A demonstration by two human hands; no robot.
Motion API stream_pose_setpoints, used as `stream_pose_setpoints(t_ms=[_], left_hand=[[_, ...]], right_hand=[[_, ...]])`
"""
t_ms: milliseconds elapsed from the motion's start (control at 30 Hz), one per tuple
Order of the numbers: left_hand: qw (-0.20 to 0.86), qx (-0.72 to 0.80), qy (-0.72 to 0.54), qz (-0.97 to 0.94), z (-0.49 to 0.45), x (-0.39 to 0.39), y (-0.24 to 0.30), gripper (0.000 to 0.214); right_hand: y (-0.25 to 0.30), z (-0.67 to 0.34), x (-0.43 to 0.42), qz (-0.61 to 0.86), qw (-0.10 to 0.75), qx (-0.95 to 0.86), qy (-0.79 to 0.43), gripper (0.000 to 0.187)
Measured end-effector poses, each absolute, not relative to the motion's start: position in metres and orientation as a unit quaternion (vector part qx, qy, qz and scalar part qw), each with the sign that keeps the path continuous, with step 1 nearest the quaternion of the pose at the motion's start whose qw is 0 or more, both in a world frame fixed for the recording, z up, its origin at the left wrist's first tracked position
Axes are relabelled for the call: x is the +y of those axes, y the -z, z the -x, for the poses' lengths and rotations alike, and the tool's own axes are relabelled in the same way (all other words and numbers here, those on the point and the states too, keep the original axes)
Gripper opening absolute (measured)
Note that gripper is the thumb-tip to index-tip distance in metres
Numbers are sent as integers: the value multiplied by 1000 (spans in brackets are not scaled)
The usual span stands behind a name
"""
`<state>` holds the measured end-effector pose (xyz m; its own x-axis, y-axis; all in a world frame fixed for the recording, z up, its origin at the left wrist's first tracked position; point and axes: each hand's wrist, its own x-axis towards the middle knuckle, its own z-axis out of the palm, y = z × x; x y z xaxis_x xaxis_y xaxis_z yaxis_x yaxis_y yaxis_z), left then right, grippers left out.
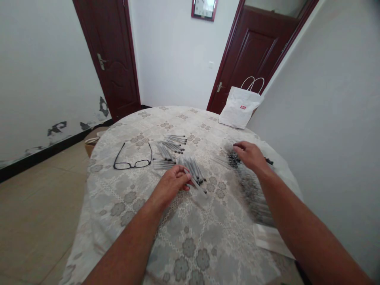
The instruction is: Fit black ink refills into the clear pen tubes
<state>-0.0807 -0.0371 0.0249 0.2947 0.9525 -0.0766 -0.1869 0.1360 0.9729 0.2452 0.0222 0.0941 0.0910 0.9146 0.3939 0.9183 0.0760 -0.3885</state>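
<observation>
My left hand (177, 178) is closed around a slim, clear, pen-like tube (198, 187) with a dark tip, which slants down to the right above the cloth. Just beyond it lies a bunch of similar clear tubes with black ends (191, 166), and several smaller bunches (170, 146) fan out behind. On the right, my right hand (248, 154) has its fingers pinched together over a heap of small black pieces (234, 159). What those fingers hold, if anything, is too blurred to make out. A blurred dark-and-clear pile (252, 194) runs toward me beneath my right forearm.
The oval table (190, 253) has a flowered cloth. Black-framed glasses (130, 164) lie at the left. A white paper bag (240, 107) stands at the far right edge, near the wall. A white flat piece (271, 239) lies below the dark pile.
</observation>
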Motion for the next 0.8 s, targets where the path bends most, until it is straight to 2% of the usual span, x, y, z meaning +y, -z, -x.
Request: stream_pose_setpoints(t_ms=[133, 267, 400, 633, 700, 800], left_hand=[[649, 382, -426, -501, 79, -40, -30, 32], [651, 381, -394, -526, 77, -43, -33, 32], [632, 392, -383, -548, 75, -43, -31, 32], [588, 402, -404, -574, 75, -38, -26, 27], [587, 407, -401, -574, 76, -37, -26, 24], [587, 414, -396, -572, 76, -37, -25, 23]], right_hand=[[-73, -170, -47, 579, 258, -751, -187, 25], [-57, -123, -88, 538, 241, -771, -239, 17], [-57, -128, -85, 549, 190, -792, -188, 13], [-66, -185, -13, 691, -26, -722, 29, 25], [-60, -193, 6, 712, -73, -697, 46, 26], [-47, -199, 23, 717, -92, -689, 49, 27]])
